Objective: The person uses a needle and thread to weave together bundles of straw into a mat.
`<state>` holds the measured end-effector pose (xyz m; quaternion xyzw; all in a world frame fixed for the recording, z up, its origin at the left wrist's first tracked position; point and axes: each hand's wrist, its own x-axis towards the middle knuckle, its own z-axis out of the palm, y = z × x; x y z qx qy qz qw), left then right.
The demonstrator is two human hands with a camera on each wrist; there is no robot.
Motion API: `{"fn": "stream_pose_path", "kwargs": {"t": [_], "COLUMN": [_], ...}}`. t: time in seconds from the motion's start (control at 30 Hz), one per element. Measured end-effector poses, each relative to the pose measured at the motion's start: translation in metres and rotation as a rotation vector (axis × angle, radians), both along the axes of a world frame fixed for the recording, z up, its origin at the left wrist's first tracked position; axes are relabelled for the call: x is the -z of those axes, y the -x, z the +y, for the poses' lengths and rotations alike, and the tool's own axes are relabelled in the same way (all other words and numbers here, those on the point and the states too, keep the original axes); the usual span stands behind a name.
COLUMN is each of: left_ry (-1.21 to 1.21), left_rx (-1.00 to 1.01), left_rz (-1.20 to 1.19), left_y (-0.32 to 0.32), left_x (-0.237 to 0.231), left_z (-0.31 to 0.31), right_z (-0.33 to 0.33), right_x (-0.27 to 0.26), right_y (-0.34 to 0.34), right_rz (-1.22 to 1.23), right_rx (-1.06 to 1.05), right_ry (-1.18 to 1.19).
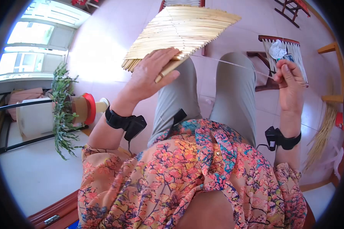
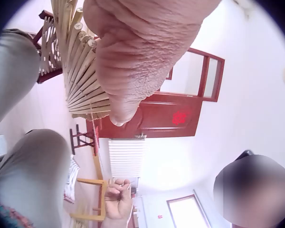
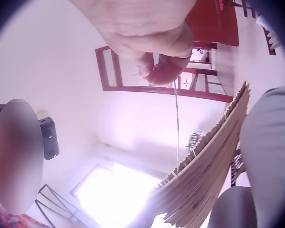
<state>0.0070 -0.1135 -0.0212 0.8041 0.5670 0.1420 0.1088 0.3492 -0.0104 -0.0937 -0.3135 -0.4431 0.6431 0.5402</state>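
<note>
A mat of pale straw stalks (image 1: 176, 28) bound side by side spreads above the knees in the head view. The left hand (image 1: 151, 70) grips its near edge, fingers over the top and thumb beneath the lowest stalks. From that edge a thin thread (image 1: 233, 63) runs taut to the right hand (image 1: 292, 82), which pinches it between thumb and curled fingers. In the right wrist view the thread (image 3: 177, 128) stretches from the fingertips to the mat (image 3: 204, 166). The left wrist view shows the stalks' cut ends (image 2: 80, 35) beside the left hand (image 2: 137, 52).
A low stool (image 1: 290, 47) at the right holds a crumpled white item (image 1: 278, 49) and a phone (image 1: 288, 58). Loose straw (image 1: 321, 133) lies far right beside a wooden chair (image 1: 332, 49). A leafy plant (image 1: 63, 110) stands at the left. Grey-trousered knees (image 1: 235, 84) are below the mat.
</note>
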Motion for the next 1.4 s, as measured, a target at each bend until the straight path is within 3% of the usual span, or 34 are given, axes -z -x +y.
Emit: {"fn": "stream_pose_path", "kwargs": {"t": [0.17, 0.23, 0.33, 0.43, 0.57, 0.7, 0.8, 0.93, 1.0, 1.23, 1.4], "left_ry": [0.018, -0.012, 0.044, 0.034, 0.043, 0.016, 0.043, 0.033, 0.046, -0.033, -0.018], "left_rx": [-0.106, -0.109, -0.399, -0.434, -0.379, -0.396, -0.376, -0.379, -0.361, -0.390, -0.377], "left_rz": [-0.319, -0.303, -0.515, -0.590, -0.697, -0.729, -0.782, -0.738, -0.748, -0.938, -0.967], "left_y": [0.029, 0.037, 0.044, 0.054, 0.071, 0.078, 0.079, 0.078, 0.082, 0.099, 0.108], "left_x": [-0.038, -0.051, -0.070, -0.078, -0.087, -0.090, -0.094, -0.102, -0.106, -0.118, -0.125], "left_z": [0.026, 0.041, 0.055, 0.074, 0.086, 0.088, 0.089, 0.090, 0.092, 0.093, 0.092], "right_z": [0.016, 0.021, 0.024, 0.017, 0.013, 0.021, 0.035, 0.047, 0.050, 0.067, 0.068], "right_x": [-0.034, -0.042, -0.041, -0.042, -0.062, -0.086, -0.093, -0.096, -0.096, -0.087, -0.097], "right_y": [0.021, 0.027, 0.025, 0.035, 0.044, 0.064, 0.092, 0.136, 0.154, 0.205, 0.225], "right_rz": [0.254, 0.243, 0.165, 0.150, 0.231, 0.246, 0.033, 0.050, -0.088, -0.127, -0.115], "right_rx": [-0.028, 0.002, 0.047, 0.022, -0.092, -0.041, -0.101, -0.267, -0.359, -0.431, -0.506], "right_ry": [-0.108, -0.205, -0.215, -0.142, -0.201, -0.199, -0.252, -0.299, -0.219, -0.103, -0.187]}}
